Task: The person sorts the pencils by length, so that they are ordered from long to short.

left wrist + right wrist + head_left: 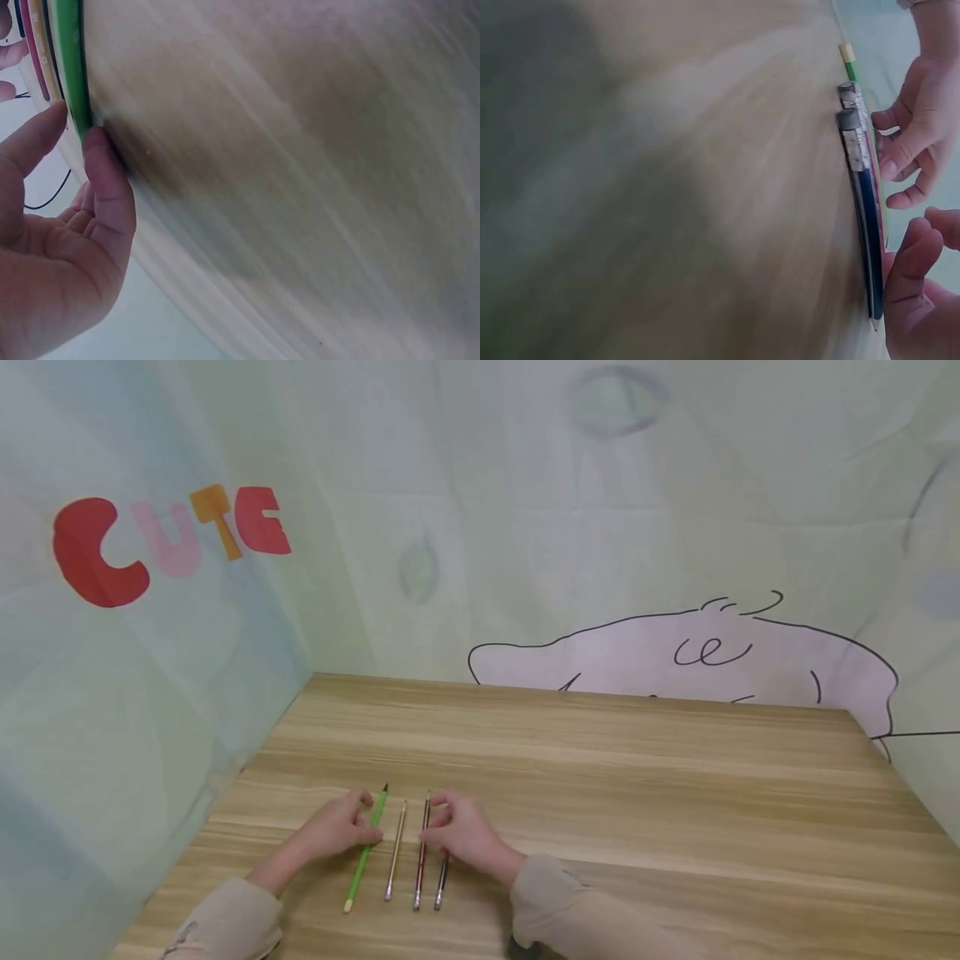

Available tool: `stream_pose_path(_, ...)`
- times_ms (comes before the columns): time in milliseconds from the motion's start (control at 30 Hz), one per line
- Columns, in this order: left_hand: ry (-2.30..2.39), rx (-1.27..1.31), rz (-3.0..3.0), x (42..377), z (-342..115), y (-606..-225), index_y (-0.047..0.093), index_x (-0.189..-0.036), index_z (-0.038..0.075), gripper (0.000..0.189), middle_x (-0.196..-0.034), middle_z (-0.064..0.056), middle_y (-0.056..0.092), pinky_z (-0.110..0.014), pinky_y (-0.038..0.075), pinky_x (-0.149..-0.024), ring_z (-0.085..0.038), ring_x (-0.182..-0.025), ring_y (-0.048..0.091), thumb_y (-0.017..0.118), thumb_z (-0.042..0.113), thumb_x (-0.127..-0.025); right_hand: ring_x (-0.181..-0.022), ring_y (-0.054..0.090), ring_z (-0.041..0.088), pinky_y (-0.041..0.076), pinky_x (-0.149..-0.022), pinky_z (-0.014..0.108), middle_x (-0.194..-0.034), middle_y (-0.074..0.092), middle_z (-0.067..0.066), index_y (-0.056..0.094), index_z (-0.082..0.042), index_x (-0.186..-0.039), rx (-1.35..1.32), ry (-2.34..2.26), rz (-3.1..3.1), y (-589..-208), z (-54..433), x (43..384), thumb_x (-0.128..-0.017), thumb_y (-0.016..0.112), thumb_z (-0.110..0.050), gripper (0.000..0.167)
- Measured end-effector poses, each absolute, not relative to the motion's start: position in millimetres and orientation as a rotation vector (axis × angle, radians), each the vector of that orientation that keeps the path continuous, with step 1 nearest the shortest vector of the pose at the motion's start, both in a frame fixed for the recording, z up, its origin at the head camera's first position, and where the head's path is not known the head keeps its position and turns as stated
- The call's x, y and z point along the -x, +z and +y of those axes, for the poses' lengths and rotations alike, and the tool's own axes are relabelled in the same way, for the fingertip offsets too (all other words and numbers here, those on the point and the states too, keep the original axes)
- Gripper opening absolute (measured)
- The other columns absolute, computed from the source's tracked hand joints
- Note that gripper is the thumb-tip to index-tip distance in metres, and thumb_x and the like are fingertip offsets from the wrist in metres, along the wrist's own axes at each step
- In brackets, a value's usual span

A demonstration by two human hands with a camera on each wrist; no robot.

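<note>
Four pencils lie roughly side by side on the wooden table (637, 793). Leftmost is a green pencil (362, 864); the left hand (333, 827) is at it, its thumb reaching across the barrel and its fingertips along the left side, with no plain pinch. A yellow pencil (396, 852) lies between the two hands. Over the dark red pencil (420, 872) reaches the thumb of the right hand (467, 837), its fingers spread apart from the thumb. That hand partly hides a dark blue pencil (870, 240), whose eraser end faces the person.
A cloth backdrop (375, 527) with printed letters and a cartoon drawing hangs behind and left of the table. Beige sleeves (232, 918) cover both forearms. Something dark (523, 948) shows under the right sleeve near the front.
</note>
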State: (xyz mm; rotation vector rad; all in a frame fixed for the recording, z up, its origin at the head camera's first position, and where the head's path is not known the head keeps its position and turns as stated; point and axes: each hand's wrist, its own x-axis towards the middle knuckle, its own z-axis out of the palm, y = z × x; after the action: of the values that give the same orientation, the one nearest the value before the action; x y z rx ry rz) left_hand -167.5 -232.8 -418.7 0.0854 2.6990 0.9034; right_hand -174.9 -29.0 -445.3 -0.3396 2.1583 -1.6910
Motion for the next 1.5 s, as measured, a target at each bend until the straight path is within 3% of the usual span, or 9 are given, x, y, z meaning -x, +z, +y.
stream_pose_path(500, 0.858, -0.063, 2.703, 166.7, -229.7, -418.1, 0.045, -0.108, 0.000, 0.042, -0.062, -0.003, 0.051, -0.024, 0.037, -0.048, -0.013, -0.052, 0.044, 0.067, 0.014, -0.075, -0.039, 0.047, 0.010, 0.039, -0.036, 0.020, -0.057, 0.054, -0.001, 0.054, 0.003, -0.105, 0.401, -1.448, 2.417, -447.0, -44.0, 177.1, -0.071, 0.070, -0.007, 0.039)
stream_pose_path(700, 0.838, -0.052, 2.702, 167.0, -228.2, -416.6, 0.045, -0.108, 0.000, 0.042, -0.063, -0.003, 0.051, -0.024, 0.037, -0.049, -0.014, -0.052, 0.044, 0.067, 0.014, -0.074, -0.039, 0.045, 0.009, 0.038, -0.036, 0.021, -0.052, 0.049, -0.003, 0.057, -0.001, -0.094, 0.406, -1.354, 2.503, -443.8, -45.4, 176.0, -0.070, 0.072, -0.010, 0.030)
stream_pose_path(1167, 0.825, -0.052, 2.723, 166.2, -227.4, -416.9, 0.046, -0.107, -0.001, 0.043, -0.063, -0.003, 0.051, -0.025, 0.037, -0.049, -0.014, -0.053, 0.045, 0.068, 0.012, -0.073, -0.056, 0.044, 0.010, 0.037, -0.049, 0.021, -0.062, 0.049, -0.005, 0.055, -0.009, -0.076, 0.422, -1.178, 2.656, -443.4, -46.7, 175.7, -0.063, 0.077, -0.016, 0.027)
stream_pose_path(1500, 0.820, -0.042, 2.726, 166.1, -226.1, -416.1, 0.046, -0.107, -0.001, 0.042, -0.061, -0.003, 0.050, -0.024, 0.036, -0.048, -0.013, -0.051, 0.044, 0.068, 0.012, -0.074, -0.059, 0.045, 0.010, 0.038, -0.052, 0.020, -0.068, 0.053, -0.001, 0.057, -0.003, -0.083, 0.435, -1.226, 2.635, -445.4, -42.0, 176.7, -0.063, 0.076, -0.009, 0.028)
